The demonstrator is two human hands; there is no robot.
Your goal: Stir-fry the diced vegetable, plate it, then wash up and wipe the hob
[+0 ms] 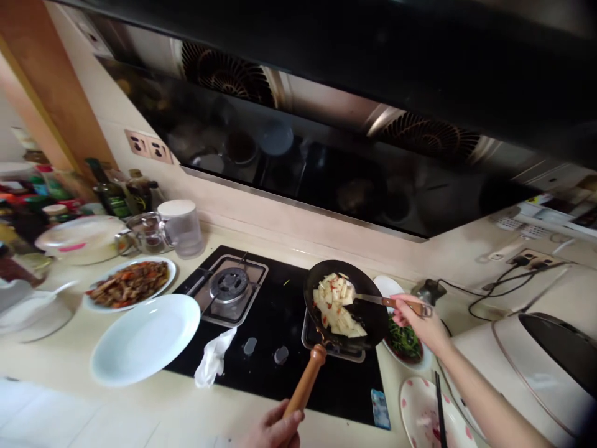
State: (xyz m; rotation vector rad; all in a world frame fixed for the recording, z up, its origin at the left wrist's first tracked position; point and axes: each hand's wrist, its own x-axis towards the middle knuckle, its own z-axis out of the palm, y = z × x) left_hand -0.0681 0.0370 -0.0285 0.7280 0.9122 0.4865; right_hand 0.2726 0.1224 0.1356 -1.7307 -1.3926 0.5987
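My left hand (280, 428) is wrapped round the wooden handle of a dark wok (373, 320), which is over the right burner of the black gas stove (273, 311). Sliced pale food (338, 305) with red bits lies in the wok's left part. In my right hand (410, 314) is the wooden handle of a metal spatula (370, 298), its blade at the food and partly hidden by it. An oval pale-blue plate (147, 339), with nothing on it, sits left of the stove. A crumpled white tissue (215, 359) rests on the stove's front left.
Left stand a plate of cooked food (128, 283), a plastic jug (183, 229) and bottles (109, 193). Right are a dish of greens (405, 341), a spotted plate (413, 404) with chopsticks (439, 410), and a white appliance (522, 367). The range hood (326, 99) hangs above.
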